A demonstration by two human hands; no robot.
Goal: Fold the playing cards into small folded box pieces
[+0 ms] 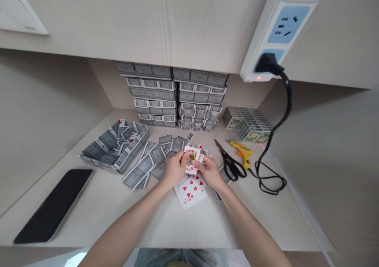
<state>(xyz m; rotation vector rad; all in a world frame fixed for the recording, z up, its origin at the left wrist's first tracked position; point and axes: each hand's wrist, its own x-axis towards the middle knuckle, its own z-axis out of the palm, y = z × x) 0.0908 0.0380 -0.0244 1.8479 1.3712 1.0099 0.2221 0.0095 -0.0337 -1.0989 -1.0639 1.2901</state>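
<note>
My left hand [175, 169] and my right hand [209, 170] are raised just above the desk, and together they pinch a face card [191, 158] with red markings, held face up between them. Another red-suited card shows behind it at the right hand's fingers. Under the hands lies a small pile of face-up cards, a six of hearts [192, 189] on top. To the left, several folded grey-backed cards [151, 161] lie scattered.
A tray made of grey-backed cards [97, 153] sits at the left, a black phone [53, 204] nearer me. Stacks of card-built boxes [171, 97] stand at the back. Scissors [229, 163], a yellow glue gun [242, 152], its black cable [268, 180] and card packs [247, 123] lie right.
</note>
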